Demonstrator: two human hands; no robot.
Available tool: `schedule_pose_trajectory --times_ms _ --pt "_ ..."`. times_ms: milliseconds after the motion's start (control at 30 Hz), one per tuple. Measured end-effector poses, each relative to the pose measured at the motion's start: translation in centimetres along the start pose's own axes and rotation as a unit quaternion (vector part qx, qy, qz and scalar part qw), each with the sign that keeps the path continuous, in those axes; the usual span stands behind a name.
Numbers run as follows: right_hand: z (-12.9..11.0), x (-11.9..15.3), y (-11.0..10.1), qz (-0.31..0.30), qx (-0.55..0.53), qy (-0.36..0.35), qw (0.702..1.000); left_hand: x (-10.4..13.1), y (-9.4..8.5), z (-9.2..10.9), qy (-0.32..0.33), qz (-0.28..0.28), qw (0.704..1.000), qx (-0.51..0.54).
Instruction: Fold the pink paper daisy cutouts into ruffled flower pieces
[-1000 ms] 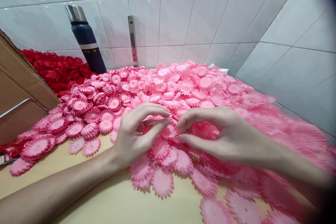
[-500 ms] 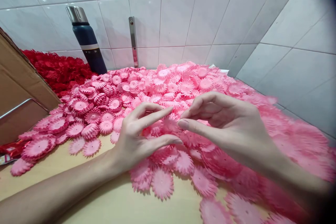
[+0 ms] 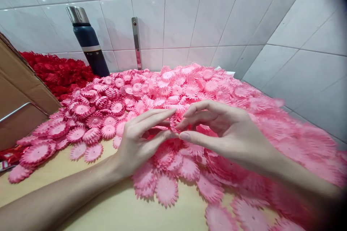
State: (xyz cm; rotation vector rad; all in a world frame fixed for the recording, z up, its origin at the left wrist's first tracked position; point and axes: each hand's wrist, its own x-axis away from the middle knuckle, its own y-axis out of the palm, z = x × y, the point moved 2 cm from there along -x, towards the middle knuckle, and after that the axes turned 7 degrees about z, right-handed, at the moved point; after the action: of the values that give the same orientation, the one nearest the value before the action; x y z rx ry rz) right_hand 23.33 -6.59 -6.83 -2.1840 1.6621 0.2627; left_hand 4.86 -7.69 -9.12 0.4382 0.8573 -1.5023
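I see the left hand (image 3: 138,140) with thumb and forefinger nearly pinched, meeting the right hand (image 3: 225,133) over the pink flower pile (image 3: 189,90). Both grip one small pink flower piece (image 3: 175,122) between fingertips, mid-frame, just above the pile.

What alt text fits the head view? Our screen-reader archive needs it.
Two bare hands, left hand and right hand, meet fingertip to fingertip, pinching a pink flower above a pink pile on a wooden table. Behind stand a red pile, a bottle and a tiled wall.
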Motion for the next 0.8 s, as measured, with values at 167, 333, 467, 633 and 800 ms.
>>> schedule_pose_trajectory --times_ms 167,333,467,633,800 --pt "0.13 0.00 -0.31 0.054 0.032 -0.017 0.998 0.20 0.21 -0.46 -0.088 0.009 0.990 0.107" --pt "0.21 -0.02 -0.34 0.073 0.047 -0.027 0.996 0.33 0.19 -0.27 -0.086 -0.010 0.989 0.123" --pt "0.29 0.11 -0.33 0.092 0.071 -0.038 0.992 0.45 0.11 -0.36 -0.085 -0.007 0.990 0.116" --pt "0.13 0.15 -0.45 0.093 0.083 -0.073 0.989 0.15 0.26 -0.58 -0.125 0.029 0.981 0.142" --pt "0.05 0.37 -0.27 0.019 0.079 -0.116 0.990 -0.14 0.25 -0.40 -0.147 0.034 0.982 0.111"
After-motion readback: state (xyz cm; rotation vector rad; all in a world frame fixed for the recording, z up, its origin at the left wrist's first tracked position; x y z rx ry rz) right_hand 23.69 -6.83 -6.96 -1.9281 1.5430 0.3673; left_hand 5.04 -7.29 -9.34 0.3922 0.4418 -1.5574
